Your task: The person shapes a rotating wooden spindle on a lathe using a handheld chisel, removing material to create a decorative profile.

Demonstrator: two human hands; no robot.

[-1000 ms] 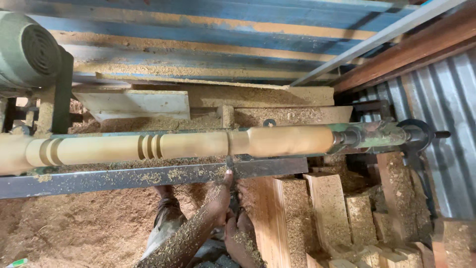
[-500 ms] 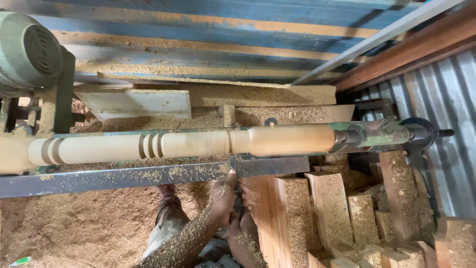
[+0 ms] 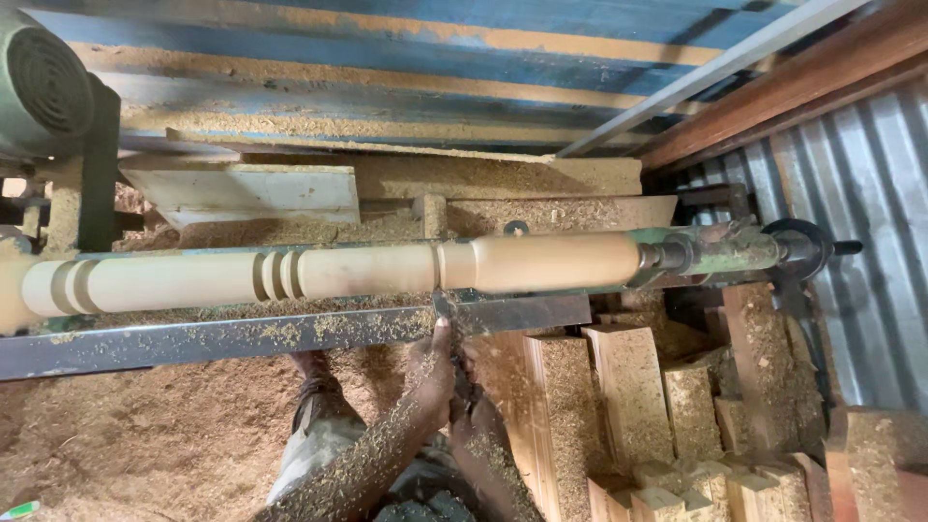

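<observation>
A long pale wooden spindle point(image 3: 367, 271) is mounted across a lathe, with cut grooves near its left end, at its middle and at about its right third. My left hand point(image 3: 432, 360) and my right hand point(image 3: 476, 418) are both closed on a turning chisel point(image 3: 447, 309), sawdust stuck all over my forearms. The chisel's tip meets the spindle at the groove just above my hands, resting over the dark metal tool rest bar point(image 3: 242, 333). The green tailstock point(image 3: 725, 249) holds the spindle's right end.
A green motor point(image 3: 43, 92) sits at the upper left. Several square wooden blanks point(image 3: 628, 387) lean in a stack at the lower right, beside a corrugated metal wall point(image 3: 870, 242). Sawdust point(image 3: 126, 435) covers the floor; my foot in a sandal point(image 3: 311, 382) stands in it.
The view has shifted slightly; my hands stay on the chisel at the same groove, edging a little to the right along the spindle.
</observation>
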